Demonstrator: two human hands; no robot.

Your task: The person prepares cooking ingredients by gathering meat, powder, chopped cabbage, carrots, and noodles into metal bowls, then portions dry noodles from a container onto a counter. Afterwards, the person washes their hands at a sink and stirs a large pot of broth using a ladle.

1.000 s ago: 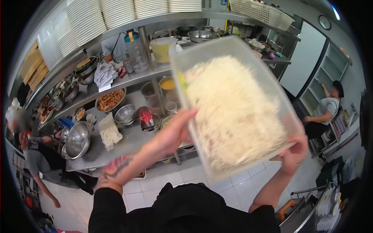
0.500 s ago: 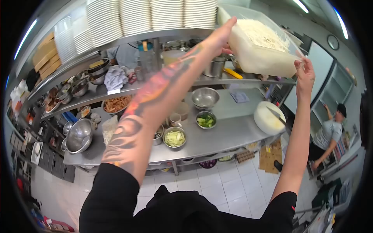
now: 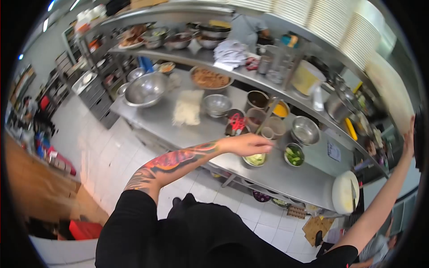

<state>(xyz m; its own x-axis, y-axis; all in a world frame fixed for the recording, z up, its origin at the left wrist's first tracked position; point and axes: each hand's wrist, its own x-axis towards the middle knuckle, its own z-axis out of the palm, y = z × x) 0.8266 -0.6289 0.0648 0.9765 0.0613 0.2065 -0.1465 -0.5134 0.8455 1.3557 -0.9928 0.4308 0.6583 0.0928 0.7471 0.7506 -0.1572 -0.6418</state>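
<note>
My left hand (image 3: 251, 145) is over the front of the steel table, above a steel bowl of pale green sliced vegetable (image 3: 255, 160). Its fingers are drawn together; whether anything is between them I cannot make out. To its right stands a bowl of green cut vegetables (image 3: 294, 155). At the far right, my raised right hand (image 3: 409, 136) grips the lower edge of a whitish plastic tub (image 3: 392, 85), partly cut off by the view's dark border. The tub is tilted up near the stacked plates, and its contents are hidden.
The steel table (image 3: 196, 134) also bears a mat of white noodles (image 3: 187, 107), a large mixing bowl (image 3: 145, 90) and a round white block with a knife (image 3: 345, 193). Above runs a crowded shelf (image 3: 187, 56), with plate stacks (image 3: 328, 18) higher up. A person (image 3: 377, 248) is at lower right.
My left hand has left the tub and come down over the table. The view has swung left. The tub, now only in my right hand, appears at the far right edge.
</note>
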